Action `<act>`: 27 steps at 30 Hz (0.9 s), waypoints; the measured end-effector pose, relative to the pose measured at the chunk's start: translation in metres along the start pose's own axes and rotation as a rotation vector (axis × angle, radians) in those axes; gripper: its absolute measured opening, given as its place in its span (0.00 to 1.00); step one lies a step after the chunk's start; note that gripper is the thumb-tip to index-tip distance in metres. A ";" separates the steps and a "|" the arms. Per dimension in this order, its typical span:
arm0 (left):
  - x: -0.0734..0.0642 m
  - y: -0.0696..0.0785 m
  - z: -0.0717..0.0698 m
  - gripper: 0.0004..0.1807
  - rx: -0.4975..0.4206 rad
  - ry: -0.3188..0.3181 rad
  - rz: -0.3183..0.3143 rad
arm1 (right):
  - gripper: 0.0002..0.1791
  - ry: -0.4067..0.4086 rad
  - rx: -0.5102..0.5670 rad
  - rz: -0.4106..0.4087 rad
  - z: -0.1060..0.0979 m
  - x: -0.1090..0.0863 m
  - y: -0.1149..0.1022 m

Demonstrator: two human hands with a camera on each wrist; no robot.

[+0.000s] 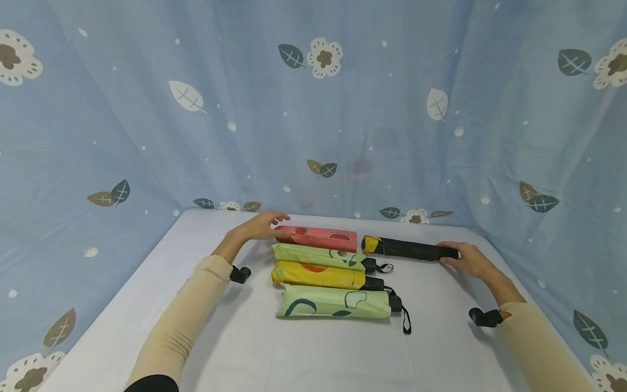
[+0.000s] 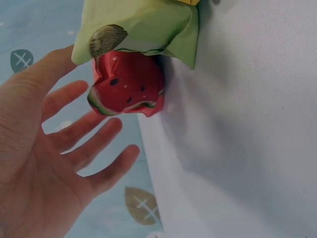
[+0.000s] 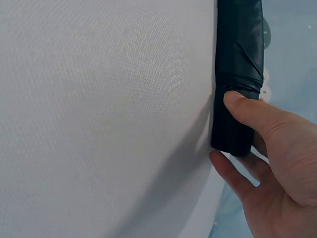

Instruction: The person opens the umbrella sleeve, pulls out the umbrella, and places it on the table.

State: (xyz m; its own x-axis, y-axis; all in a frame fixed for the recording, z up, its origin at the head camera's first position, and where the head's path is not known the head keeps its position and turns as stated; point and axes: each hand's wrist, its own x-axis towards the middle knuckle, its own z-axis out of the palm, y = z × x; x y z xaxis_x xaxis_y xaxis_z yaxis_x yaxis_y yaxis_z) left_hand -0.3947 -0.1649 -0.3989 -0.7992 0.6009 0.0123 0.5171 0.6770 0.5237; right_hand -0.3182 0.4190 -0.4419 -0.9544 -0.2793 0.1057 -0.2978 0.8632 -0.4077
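My right hand [image 1: 465,257] grips the dark handle end of a folded black umbrella [image 1: 409,248], which has a yellow patch at its left end. In the right wrist view the thumb lies across the black umbrella [image 3: 240,44], with fingers on the other side. My left hand [image 1: 262,225] is at the left end of a folded red watermelon-print umbrella [image 1: 318,238]. Its fingers are spread beside the red umbrella's end [image 2: 130,84] in the left wrist view, not curled round it. The thumb tip is hidden by a light green umbrella [image 2: 143,29].
Nearer than the red umbrella, a light green umbrella [image 1: 313,255], a yellow umbrella [image 1: 318,275] and another green umbrella [image 1: 338,302] lie in a row, black handles to the right. They rest on a white table [image 1: 333,354]. A blue patterned curtain [image 1: 245,136] stands behind.
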 end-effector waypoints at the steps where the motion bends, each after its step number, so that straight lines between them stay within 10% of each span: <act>1: -0.001 0.001 -0.001 0.32 -0.004 0.003 0.007 | 0.26 0.000 -0.001 0.004 0.000 0.000 0.000; 27: -0.015 0.021 -0.003 0.26 0.039 0.090 0.078 | 0.26 0.029 -0.098 0.018 -0.011 0.001 -0.023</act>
State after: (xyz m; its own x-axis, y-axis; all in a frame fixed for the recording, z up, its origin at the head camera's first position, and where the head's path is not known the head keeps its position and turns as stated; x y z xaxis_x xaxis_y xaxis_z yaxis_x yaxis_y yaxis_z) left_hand -0.3731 -0.1614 -0.3856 -0.7796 0.6128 0.1293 0.5889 0.6471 0.4842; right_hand -0.3123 0.4038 -0.4227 -0.9595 -0.2520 0.1259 -0.2797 0.9055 -0.3192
